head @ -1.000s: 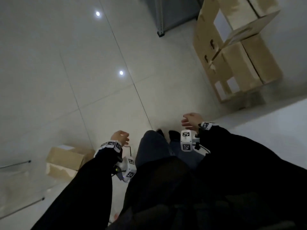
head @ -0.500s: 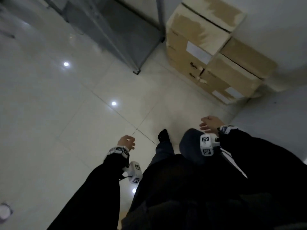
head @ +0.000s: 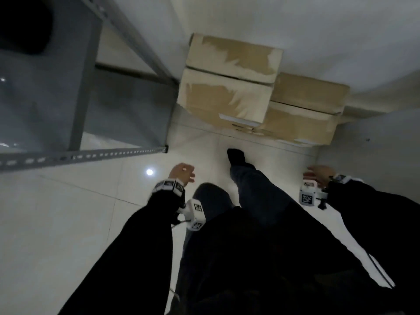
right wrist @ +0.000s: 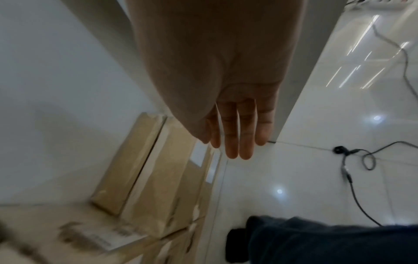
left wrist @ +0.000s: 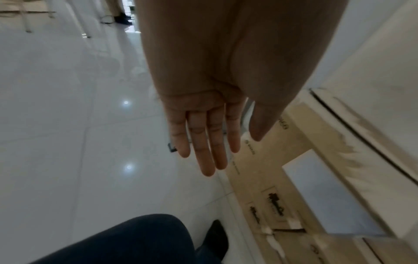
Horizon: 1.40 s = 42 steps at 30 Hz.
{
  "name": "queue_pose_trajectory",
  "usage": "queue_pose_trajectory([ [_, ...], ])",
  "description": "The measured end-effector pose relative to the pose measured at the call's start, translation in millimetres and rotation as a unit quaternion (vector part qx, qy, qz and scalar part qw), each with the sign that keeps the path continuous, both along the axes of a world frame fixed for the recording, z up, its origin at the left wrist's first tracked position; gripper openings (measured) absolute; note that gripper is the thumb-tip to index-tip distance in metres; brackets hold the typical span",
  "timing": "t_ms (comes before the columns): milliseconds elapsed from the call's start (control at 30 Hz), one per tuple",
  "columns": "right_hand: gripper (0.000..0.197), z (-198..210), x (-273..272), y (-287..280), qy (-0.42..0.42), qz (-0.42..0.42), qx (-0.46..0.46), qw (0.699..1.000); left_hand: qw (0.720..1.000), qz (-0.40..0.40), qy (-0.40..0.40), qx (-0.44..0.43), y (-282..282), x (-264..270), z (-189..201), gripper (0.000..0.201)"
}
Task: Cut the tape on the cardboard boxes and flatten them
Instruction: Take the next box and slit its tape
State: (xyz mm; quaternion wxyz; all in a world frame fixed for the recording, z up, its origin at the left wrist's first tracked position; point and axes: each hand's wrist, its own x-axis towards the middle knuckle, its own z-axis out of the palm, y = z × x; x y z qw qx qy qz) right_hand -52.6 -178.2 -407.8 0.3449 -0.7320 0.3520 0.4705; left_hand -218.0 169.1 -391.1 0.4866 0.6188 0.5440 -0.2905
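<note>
Head view — cardboard boxes (head: pixel 229 83) blurred, tape indistinct; box fronts unseen.

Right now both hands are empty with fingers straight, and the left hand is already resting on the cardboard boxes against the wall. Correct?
Not quite. The left hand touches nothing; the head view shows it hanging short of the cardboard boxes, above the floor. The rest holds: the right hand is also empty, fingers straight, and the boxes stand against the wall.

Tan boxes (head: pixel 229 87), white floor (head: pixel 56 223), grey shelving (head: pixel 79 87)
</note>
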Motion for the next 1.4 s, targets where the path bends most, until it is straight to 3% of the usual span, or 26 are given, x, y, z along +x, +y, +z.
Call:
queue_pose_trajectory([
  [100,0.04,-8,44,65,-0.046,-0.028,0.03,0.998,0.996,-0.023,-0.045,0.073,42,71,-10,0.007],
  [233,0.065,-34,109,142,-0.173,-0.03,0.028,0.984,0.978,-0.073,-0.079,0.176,97,167,-35,0.038],
  [333,0.083,-65,147,183,-0.201,-0.05,0.052,0.977,0.97,-0.08,-0.141,0.18,125,229,-69,0.056],
  [400,0.09,-89,160,195,-0.205,-0.051,0.062,0.975,0.977,-0.069,-0.123,0.161,135,254,-89,0.072],
  [533,0.075,-119,157,201,-0.223,-0.024,0.044,0.973,0.988,-0.017,-0.087,0.126,146,273,-120,0.084],
  [600,0.061,-121,153,202,-0.248,-0.017,0.048,0.967,0.99,-0.016,-0.081,0.115,150,271,-124,0.081],
  [700,0.053,-104,143,202,-0.253,-0.013,0.057,0.966,0.987,-0.046,-0.086,0.126,145,263,-100,0.066],
  [867,0.053,-38,101,188,-0.275,-0.058,0.073,0.957,0.974,-0.086,-0.131,0.165,126,235,-29,0.055],
  [1000,0.07,23,41,165,-0.277,-0.134,0.073,0.949,0.955,-0.147,-0.164,0.201,106,203,40,0.052],
  [1067,0.064,49,10,151,-0.28,-0.164,0.066,0.944,0.944,-0.179,-0.175,0.215,91,189,73,0.054],
  [1167,0.076,78,-19,135,-0.284,-0.196,0.075,0.936,0.926,-0.218,-0.202,0.234,71,173,112,0.056],
  [1400,0.048,162,-35,59,-0.38,-0.205,0.079,0.899,0.889,-0.223,-0.334,0.22,-5,158,186,0.05],
])
